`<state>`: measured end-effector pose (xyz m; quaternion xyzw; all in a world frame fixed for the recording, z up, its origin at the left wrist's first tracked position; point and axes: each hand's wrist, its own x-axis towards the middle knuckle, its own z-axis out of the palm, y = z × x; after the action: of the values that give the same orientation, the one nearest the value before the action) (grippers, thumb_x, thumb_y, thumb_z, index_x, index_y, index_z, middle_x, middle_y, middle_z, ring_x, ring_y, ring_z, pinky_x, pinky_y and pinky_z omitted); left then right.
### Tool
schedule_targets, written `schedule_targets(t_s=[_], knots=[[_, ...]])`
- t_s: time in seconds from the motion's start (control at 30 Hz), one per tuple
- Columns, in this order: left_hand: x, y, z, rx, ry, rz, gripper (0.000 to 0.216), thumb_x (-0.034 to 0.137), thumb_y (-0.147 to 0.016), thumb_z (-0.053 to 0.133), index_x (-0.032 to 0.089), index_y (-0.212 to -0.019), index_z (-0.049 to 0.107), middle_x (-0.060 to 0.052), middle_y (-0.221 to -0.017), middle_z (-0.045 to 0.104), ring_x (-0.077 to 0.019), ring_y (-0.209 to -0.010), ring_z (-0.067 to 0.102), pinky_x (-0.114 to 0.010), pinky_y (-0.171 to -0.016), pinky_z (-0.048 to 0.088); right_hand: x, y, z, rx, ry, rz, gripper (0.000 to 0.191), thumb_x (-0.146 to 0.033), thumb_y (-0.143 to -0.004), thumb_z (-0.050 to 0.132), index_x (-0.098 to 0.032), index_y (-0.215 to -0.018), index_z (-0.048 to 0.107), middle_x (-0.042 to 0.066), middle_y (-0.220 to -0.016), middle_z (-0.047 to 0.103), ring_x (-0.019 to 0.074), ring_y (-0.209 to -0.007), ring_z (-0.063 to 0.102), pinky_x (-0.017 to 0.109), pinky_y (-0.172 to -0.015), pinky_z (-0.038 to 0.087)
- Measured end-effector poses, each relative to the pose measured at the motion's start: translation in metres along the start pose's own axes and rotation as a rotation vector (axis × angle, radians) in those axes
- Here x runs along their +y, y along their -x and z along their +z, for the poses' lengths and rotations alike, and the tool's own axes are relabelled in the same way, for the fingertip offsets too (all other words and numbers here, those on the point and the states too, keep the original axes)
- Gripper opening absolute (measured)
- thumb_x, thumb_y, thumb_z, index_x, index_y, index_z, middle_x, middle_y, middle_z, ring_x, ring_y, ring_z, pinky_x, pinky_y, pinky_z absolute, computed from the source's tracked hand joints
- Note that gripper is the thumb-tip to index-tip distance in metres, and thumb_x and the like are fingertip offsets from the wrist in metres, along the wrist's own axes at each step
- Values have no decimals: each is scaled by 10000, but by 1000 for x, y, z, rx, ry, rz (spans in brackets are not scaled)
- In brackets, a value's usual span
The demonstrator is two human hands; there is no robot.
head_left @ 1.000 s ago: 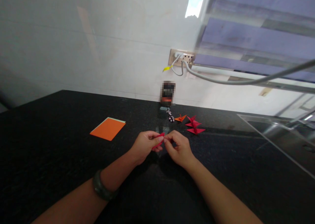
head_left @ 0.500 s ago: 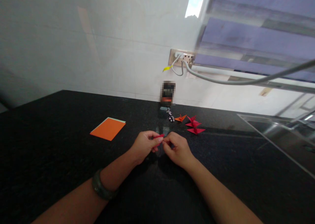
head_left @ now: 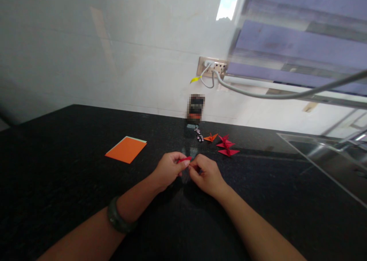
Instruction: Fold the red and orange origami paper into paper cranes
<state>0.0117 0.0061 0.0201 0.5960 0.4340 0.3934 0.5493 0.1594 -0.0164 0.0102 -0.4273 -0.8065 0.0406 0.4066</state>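
Note:
A small folded piece of red paper (head_left: 185, 159) is pinched in my left hand (head_left: 169, 171), between thumb and fingers. My right hand (head_left: 207, 173) is closed, its thumb and forefinger pressed together at the right end of the same paper. Most of the paper is hidden by my fingers, so its folded shape is not clear. Beyond my right hand stand several paper cranes: an orange crane (head_left: 211, 137) and red ones, the nearest red crane (head_left: 228, 152) with its wings spread.
A stack of square paper with an orange sheet (head_left: 126, 150) on top lies left on the black countertop (head_left: 71, 169). A blurred-out phone-like object (head_left: 196, 108) with a beaded strap (head_left: 198, 134) leans on the wall. A sink (head_left: 341, 161) is at right; a cable (head_left: 258, 94) hangs from the socket.
Both hands stay almost in place with the red paper between them. Only slight finger movement shows; the papers and cranes lie as before.

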Motion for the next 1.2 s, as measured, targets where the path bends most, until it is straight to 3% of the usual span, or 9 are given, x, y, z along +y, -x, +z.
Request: schedule_targets(t_s=[0.17,0.33,0.43,0.63,0.93,1.2], knots=[[2,1,1,5,38,12,170,294,-659,590,128,-662,553,51,-501,479,-58,-417,417,-182,-415,320,-2,0,0,28,-115,66,123,-161,-748,490,-168,-630,524,-10,-593,491,99,-553,457,217,-527,350],[1,1,3,-63,153,-44,207,301,-668,590,117,-760,568,30,-563,524,-67,-432,466,-205,-441,376,5,-1,2,137,-322,355,144,-236,-784,478,-164,-703,572,-8,-588,514,105,-538,465,220,-509,371],[-1,1,3,-89,228,-40,260,301,-668,607,127,-848,536,37,-588,531,-59,-423,464,-199,-428,369,8,-2,3,108,-488,450,177,-289,-795,477,-163,-827,597,-12,-592,525,103,-518,475,220,-496,384],[-4,0,2,-96,307,-21,253,327,-710,576,171,-862,448,67,-546,495,-55,-412,440,-181,-403,342,4,-2,3,-9,-651,421,216,-320,-795,496,-178,-921,601,1,-671,571,96,-533,487,222,-511,401],[-3,0,4,-134,342,-67,255,351,-711,565,168,-835,438,50,-572,509,-56,-425,441,-184,-409,346,2,-4,1,8,-657,430,191,-318,-780,509,-159,-819,609,-4,-618,566,93,-520,486,223,-507,410],[-4,-2,3,-60,163,6,151,284,-722,524,157,-775,464,58,-548,482,-50,-408,426,-180,-404,348,3,-2,4,42,-592,414,153,-263,-771,516,-162,-809,625,-4,-603,582,96,-513,502,214,-494,409]])
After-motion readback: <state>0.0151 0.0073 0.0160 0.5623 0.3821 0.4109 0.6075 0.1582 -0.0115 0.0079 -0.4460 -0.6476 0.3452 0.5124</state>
